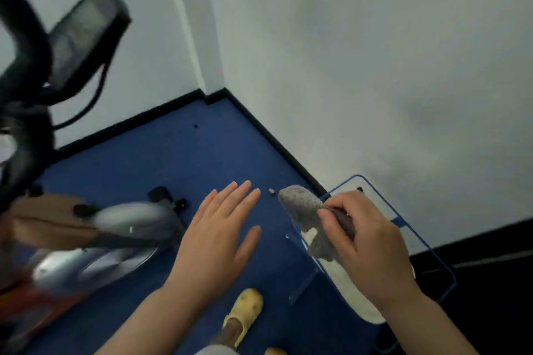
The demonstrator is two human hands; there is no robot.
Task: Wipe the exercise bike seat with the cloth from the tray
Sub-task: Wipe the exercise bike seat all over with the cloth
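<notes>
A grey fluffy cloth hangs from my right hand, which pinches its upper edge above a clear blue-rimmed tray at the lower right. My left hand hovers flat with its fingers spread over the blue floor, holding nothing. The exercise bike fills the left side, blurred, with its black console and handlebar at the upper left. A brown seat-like part shows at the left edge, too blurred to be sure of.
White walls meet in a corner with black skirting. A blue carpet covers the floor, with a small crumb on it. My foot in a yellow slipper stands at the bottom. A white pad lies in the tray.
</notes>
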